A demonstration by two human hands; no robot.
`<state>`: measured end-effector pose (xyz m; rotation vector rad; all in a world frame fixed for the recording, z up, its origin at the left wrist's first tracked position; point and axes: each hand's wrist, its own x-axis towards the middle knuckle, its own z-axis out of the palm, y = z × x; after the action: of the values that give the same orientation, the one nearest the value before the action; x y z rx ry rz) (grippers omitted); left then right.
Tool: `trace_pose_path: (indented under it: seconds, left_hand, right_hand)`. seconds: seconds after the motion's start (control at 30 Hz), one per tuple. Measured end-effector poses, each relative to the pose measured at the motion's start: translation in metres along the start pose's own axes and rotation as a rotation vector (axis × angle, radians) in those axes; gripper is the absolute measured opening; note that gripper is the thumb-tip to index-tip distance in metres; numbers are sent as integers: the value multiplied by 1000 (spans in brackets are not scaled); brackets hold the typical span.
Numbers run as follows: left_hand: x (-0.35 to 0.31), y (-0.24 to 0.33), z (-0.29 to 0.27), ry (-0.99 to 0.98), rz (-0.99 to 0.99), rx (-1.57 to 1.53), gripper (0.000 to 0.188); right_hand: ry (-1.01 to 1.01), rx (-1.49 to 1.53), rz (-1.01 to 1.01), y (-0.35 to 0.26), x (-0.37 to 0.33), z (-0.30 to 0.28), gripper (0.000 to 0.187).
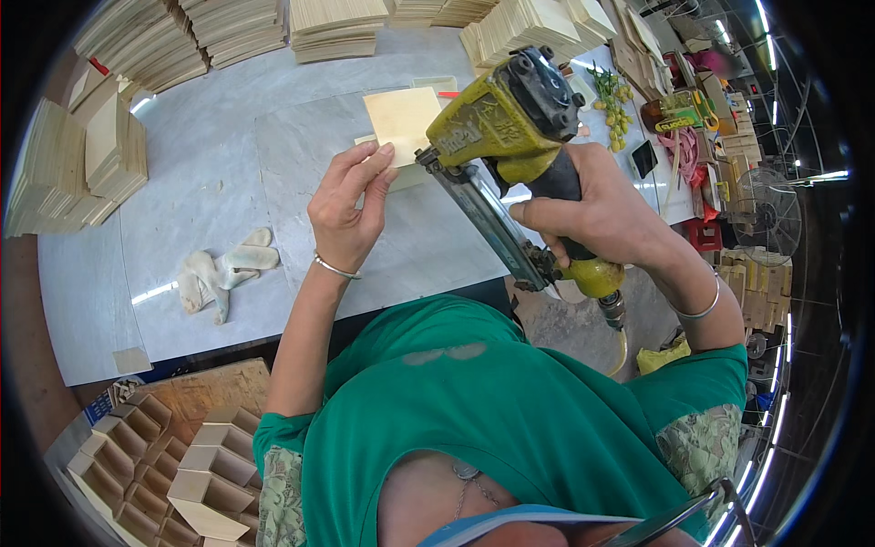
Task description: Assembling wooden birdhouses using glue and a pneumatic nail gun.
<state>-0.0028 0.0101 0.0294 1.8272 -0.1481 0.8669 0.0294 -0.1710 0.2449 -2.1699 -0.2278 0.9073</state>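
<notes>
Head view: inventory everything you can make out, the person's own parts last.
Table: one, grey, in front
Nail gun: one, yellow and black, in right hand
Panel: one, pale, by left hand
Panel stacks: several, pale, table's back and left
Gloves: unclear count, off-white, table's left
Boxes: several, tan, lower left
Fruit: one bunch, yellow-green, table's right
Slab: one, black, near the fruit
Fan: one, grey, far right
Other clutter: uncounted, mixed colours, right
Shirt: one, green, lower centre
Bracelets: two, silver, one per wrist
Left hand: one, bare, touching the panel
Right hand: one, bare, gripping the nail gun
</notes>
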Motion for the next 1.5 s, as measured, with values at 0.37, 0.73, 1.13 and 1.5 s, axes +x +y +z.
trace_pose_path:
  seconds: [0.37,0.73,1.13,1.5]
  left_hand:
    - [0,-2,1,6,42,38,20]
    - [-1,4,-4,-15,14,-27,25]
    - [2,0,-9,-22,100,-5,58]
    - [2,0,-9,-35,80,-5,62]
  right_hand:
    - [-21,56,47,3,1,2,15]
    - [-23,-55,-3,-10,-3,10,17]
    - [-49,-59,-7,-16,4,16,16]
    - [-37,-44,16,-17,5,17,14]
